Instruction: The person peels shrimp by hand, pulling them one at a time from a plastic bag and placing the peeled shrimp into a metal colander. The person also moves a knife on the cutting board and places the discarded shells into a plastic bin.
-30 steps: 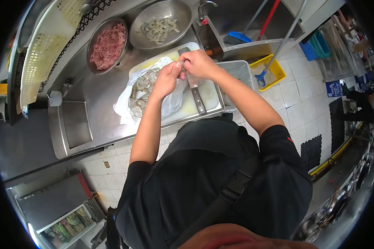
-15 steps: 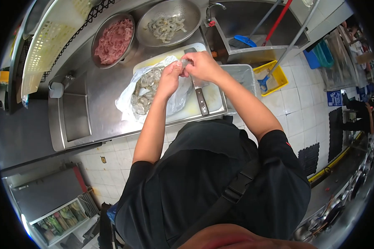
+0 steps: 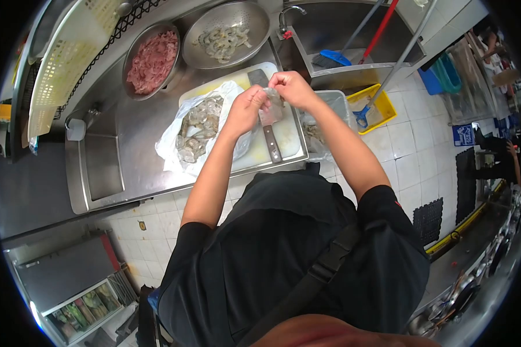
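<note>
Over the white cutting board [image 3: 292, 139], my left hand [image 3: 246, 110] is closed with its fingers around a grey raw shrimp [image 3: 271, 92]. My right hand [image 3: 295, 89] pinches at the same shrimp from the other side; the exact fingertip contact is too small to make out. Beside my left wrist, an opened white plastic bag [image 3: 168, 141] holds many unpeeled shrimp [image 3: 200, 124]. A knife with a dark riveted handle [image 3: 272, 143] lies on the board below my hands, its wide blade partly hidden by them.
A steel colander [image 3: 260, 26] with peeled shrimp [image 3: 226, 43] and a bowl of sliced raw meat [image 3: 153, 61] stand behind the board. To the right are a clear bin [image 3: 336, 110] with scraps, a sink [image 3: 353, 72] with brushes, and a yellow bucket [image 3: 382, 110].
My hands have drawn slightly apart, the right one moving right and the left one lower. More of the shrimp and the knife blade shows. The view has shifted a little.
</note>
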Demonstrator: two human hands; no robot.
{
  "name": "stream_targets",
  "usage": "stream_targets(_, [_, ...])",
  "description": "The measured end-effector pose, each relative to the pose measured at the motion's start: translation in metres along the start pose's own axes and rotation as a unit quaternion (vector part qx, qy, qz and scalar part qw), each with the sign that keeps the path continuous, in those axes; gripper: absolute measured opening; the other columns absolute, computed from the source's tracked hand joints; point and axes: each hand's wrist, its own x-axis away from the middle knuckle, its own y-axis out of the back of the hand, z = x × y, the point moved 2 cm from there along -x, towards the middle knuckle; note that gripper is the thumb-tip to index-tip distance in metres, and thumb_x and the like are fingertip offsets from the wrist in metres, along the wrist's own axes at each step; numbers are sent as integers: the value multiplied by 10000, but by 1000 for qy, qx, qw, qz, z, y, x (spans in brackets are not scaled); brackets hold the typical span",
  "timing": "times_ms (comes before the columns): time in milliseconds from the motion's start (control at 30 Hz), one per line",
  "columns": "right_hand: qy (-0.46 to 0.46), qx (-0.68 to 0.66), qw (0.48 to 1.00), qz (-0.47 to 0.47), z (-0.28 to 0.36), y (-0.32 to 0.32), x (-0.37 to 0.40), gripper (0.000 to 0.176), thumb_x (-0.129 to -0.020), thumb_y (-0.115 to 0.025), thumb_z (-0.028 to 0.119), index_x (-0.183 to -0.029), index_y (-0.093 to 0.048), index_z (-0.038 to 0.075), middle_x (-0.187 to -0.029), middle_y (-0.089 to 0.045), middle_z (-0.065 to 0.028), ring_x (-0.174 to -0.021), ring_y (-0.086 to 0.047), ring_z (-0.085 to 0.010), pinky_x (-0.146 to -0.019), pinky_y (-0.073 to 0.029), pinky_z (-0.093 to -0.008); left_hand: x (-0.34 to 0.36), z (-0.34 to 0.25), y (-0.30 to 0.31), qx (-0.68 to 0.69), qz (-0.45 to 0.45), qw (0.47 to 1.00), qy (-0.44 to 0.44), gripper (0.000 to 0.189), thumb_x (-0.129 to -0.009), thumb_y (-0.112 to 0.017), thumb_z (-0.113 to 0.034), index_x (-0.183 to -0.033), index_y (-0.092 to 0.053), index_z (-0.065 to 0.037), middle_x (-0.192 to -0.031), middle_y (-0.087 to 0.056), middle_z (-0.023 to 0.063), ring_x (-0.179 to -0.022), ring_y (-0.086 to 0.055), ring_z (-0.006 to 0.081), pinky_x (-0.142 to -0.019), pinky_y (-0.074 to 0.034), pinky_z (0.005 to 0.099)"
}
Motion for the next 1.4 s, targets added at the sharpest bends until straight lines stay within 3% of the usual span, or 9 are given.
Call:
stream_targets(300, [118, 218, 947, -202, 2, 13, 44, 261, -876, -614, 260, -987, -604, 23, -813, -658, -182, -781, -646, -369, -658, -487, -403, -30, 1, -49, 163, -122, 977, 66, 304, -1015, -428, -232, -852, -565, -15, -764, -605, 55, -635, -561, 109, -608, -474, 261])
stream_targets(633, [-88, 180, 973, -113, -108, 64, 76, 254, -913, -547, 266, -985, -629, 37, -824, -670, -159, -781, -670, -282, -681, -499, -398, -33, 22, -81, 274, -109, 936, 192, 324, -1013, -416, -276, -808, -532, -54, -676, -550, 33, -552, -494, 125, -561, -439, 258])
stream_targets(733, [-85, 481, 865, -114, -132, 67, 91, 322, -926, -535, 289, -1115, -602, 37, -940, -666, -151, -858, -648, -236, -786, -498, -323, -38, 25, -79, 244, -56, 937, 243, 304, -1006, -431, -262, -821, -540, -47, -685, -554, 31, -565, -508, 126, -565, -445, 265])
stream_targets(833, [-26, 266, 951, -158, -116, 68, 81, 378, -930, -542, 290, -1209, -558, 36, -1038, -647, -149, -918, -619, -245, -879, -471, -305, -38, 31, -88, 205, 4, 950, 237, 268, -991, -449, -231, -836, -560, -42, -702, -572, 32, -582, -527, 127, -556, -445, 274])
stream_targets(900, [-112, -220, 959, -138, -54, 49, 77, 354, -938, -531, 290, -1171, -569, 27, -1048, -656, -132, -923, -622, -285, -869, -470, -349, -38, 35, -97, 192, -18, 954, 227, 265, -980, -459, -221, -818, -572, -44, -703, -577, 37, -584, -529, 120, -547, -440, 271])
stream_targets(1100, [-52, 277, 930, -237, -63, 112, 79, 279, -896, -563, 261, -981, -622, 1, -896, -632, -234, -883, -616, -388, -776, -476, -413, -40, 62, -114, -170, -146, 973, 51, 332, -934, -507, -268, -734, -613, -25, -735, -634, 173, -706, -639, 305, -625, -493, 400])
stream_targets(1167, [-88, 386, 904, -165, -55, 127, 76, 293, -874, -590, 249, -974, -609, -25, -884, -637, -238, -881, -630, -380, -782, -471, -442, -40, 74, -124, -292, 56, 947, 118, 297, -897, -549, -310, -896, -647, -30, -861, -657, 205, -873, -632, 394, -776, -494, 453])
stream_targets(1267, [-157, 351, 923, -4, -34, 116, 39, 303, -877, -609, 247, -999, -622, -30, -895, -663, -206, -912, -650, -310, -774, -484, -407, -20, 64, -145, -288, 55, 925, 241, 358, -854, -594, -323, -1097, -618, -61, -971, -656, 194, -966, -611, 386, -877, -469, 450])
stream_targets(1400, [-114, -178, 958, -194, 38, 44, -38, 344, -905, -578, 155, -1214, -565, 4, -1066, -668, -113, -945, -646, -170, -785, -499, -302, -12, 40, -115, -261, -33, 952, 158, 419, -830, -620, -297, -1182, -576, -74, -1041, -645, 201, -987, -598, 389, -898, -459, 443])
